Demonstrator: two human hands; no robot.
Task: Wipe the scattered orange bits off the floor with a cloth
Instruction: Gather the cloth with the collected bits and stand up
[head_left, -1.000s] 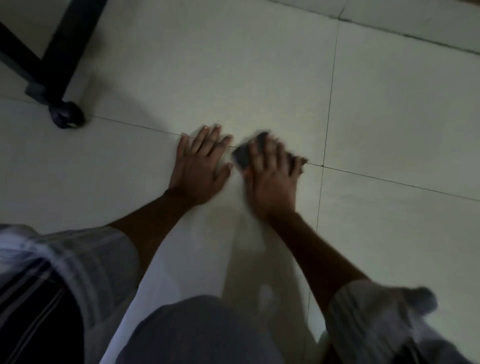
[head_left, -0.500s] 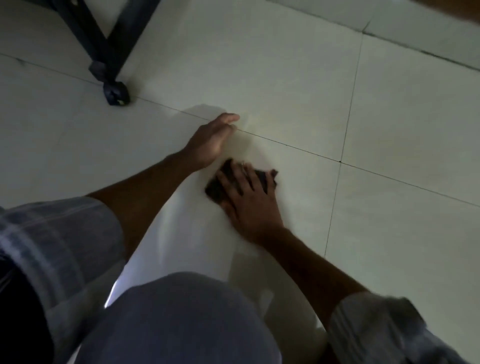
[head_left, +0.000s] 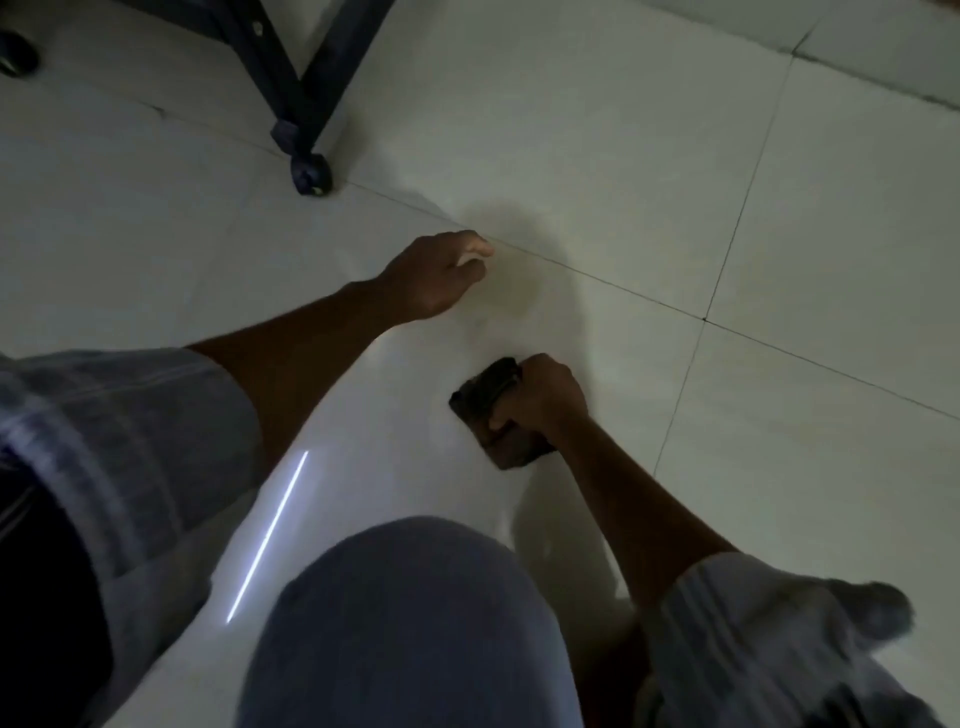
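Two bare hands and one dark cloth on a pale tiled floor, seen from the head camera.

The right hand (head_left: 545, 400) is closed in a fist around the dark cloth (head_left: 480, 397), pressing it onto the floor tile (head_left: 779, 467); part of the cloth shows left of the fist and part below it. Up and to the left of the cloth, well apart from it, the left hand (head_left: 434, 275) rests on the floor with fingers loosely curled, gripping nothing. One black caster (head_left: 310, 175) under a dark frame leg (head_left: 291, 78) stands farther up-left of the cloth. One knee (head_left: 405, 623) lies below it. No writing or brand is legible, and no orange bits can be made out in the dim light.
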